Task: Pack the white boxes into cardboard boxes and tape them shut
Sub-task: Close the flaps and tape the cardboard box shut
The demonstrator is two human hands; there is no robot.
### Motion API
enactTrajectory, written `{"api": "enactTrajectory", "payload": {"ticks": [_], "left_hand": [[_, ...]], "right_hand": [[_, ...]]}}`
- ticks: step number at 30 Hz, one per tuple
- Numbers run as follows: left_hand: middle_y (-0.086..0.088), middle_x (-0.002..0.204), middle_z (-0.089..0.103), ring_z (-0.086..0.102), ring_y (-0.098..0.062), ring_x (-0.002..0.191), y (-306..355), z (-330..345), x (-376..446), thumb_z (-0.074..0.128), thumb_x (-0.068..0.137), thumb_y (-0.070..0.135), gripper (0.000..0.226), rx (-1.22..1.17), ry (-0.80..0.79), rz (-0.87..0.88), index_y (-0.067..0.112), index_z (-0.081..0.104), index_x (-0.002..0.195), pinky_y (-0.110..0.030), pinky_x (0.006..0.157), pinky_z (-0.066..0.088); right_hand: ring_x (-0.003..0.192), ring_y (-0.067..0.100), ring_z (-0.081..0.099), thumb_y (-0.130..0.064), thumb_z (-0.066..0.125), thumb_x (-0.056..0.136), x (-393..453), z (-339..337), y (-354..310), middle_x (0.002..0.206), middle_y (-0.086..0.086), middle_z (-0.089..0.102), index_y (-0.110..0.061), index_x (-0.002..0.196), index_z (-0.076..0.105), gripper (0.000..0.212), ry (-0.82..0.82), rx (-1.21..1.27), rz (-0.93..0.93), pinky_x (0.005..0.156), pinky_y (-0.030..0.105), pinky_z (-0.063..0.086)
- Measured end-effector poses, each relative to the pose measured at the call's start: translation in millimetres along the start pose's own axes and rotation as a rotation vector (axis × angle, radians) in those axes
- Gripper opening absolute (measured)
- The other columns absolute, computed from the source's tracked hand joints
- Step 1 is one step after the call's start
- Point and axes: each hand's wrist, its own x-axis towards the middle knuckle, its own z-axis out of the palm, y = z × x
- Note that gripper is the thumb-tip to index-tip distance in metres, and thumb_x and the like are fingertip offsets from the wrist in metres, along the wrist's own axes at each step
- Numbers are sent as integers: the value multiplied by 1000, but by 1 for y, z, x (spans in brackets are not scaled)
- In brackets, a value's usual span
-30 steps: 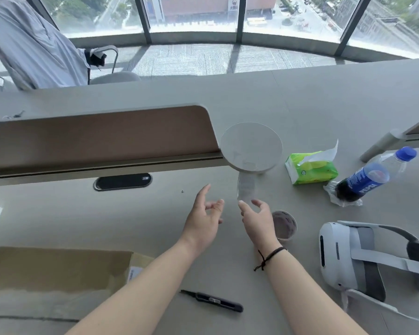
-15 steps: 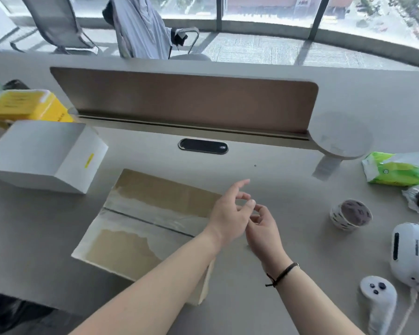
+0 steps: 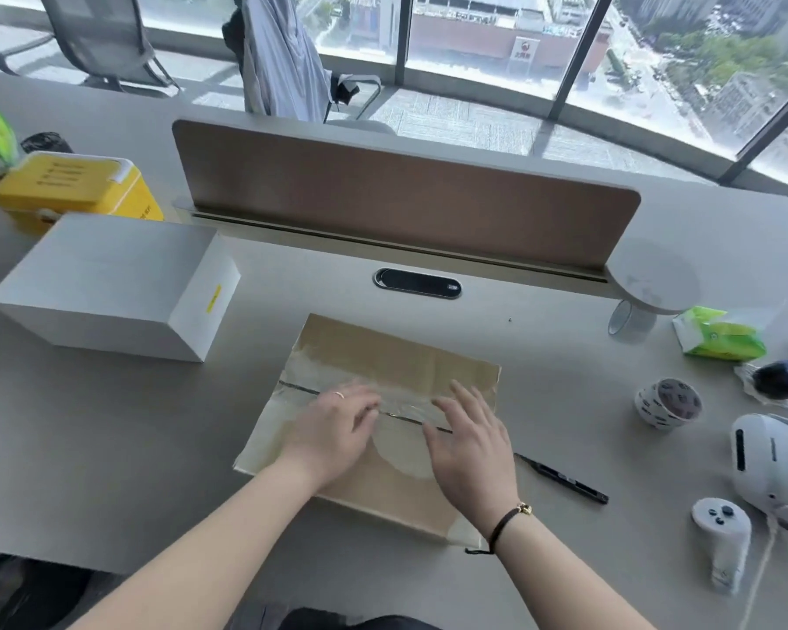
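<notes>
Cardboard box lies at middle of desk, near front edge, clear tape along centre seam. Left hand and right hand rest palm-down on tape, fingers straight, slightly spread. White box toward desk's left edge. Tape roll and black utility knife toward right edge.

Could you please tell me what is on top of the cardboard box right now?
Both hands, left hand and right hand, rest flat on the cardboard box, over clear tape along its seam. The seam beneath the palms is hidden.
</notes>
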Motion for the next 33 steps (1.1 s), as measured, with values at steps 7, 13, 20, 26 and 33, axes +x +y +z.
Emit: {"api": "enactTrajectory", "payload": {"ticks": [7, 13, 20, 26, 33], "left_hand": [[26, 162, -11, -11, -5, 154, -30, -12, -21, -14, 78, 71, 88, 382, -301, 186, 43, 6, 159, -29, 122, -13], [30, 161, -8, -13, -1, 152, -48, -23, -21, -1, 91, 70, 72, 418, -269, 134, 46, 6, 158, -33, 125, -10], [32, 159, -19, -8, 2, 152, -85, -40, -31, 23, 98, 68, 69, 206, -185, -44, 46, 0, 159, -29, 124, 15], [43, 151, -28, 15, 6, 149, -88, -40, -45, 38, 102, 58, 77, -43, -170, -64, 39, -8, 160, -30, 105, 39], [31, 159, -27, 42, -13, 143, -85, -43, -46, 36, 99, 63, 82, 6, -172, -95, 30, -7, 161, -33, 102, 44]], "right_hand": [[155, 5, -2, -62, -3, 90, -17, 28, -30, 168, -21, 6, -35, 161, 18, 79, -252, -218, -102, 125, 35, -6], [156, 7, 3, -66, 0, 89, -24, 24, -23, 167, -24, 7, -36, 161, 16, 79, -233, -282, -22, 126, 43, -1], [152, 1, -13, -56, 19, 105, -46, 11, 10, 160, -28, -15, -38, 161, 1, 61, -193, -209, 146, 127, 38, -4], [154, 2, -11, -54, 24, 105, -46, 14, 7, 159, -28, -15, -37, 161, 3, 62, -176, -138, 173, 127, 34, -2], [154, 2, 7, -53, 39, 103, -52, 9, 6, 167, -20, 4, -29, 162, 18, 66, -102, -80, 204, 124, 23, 9]]}}
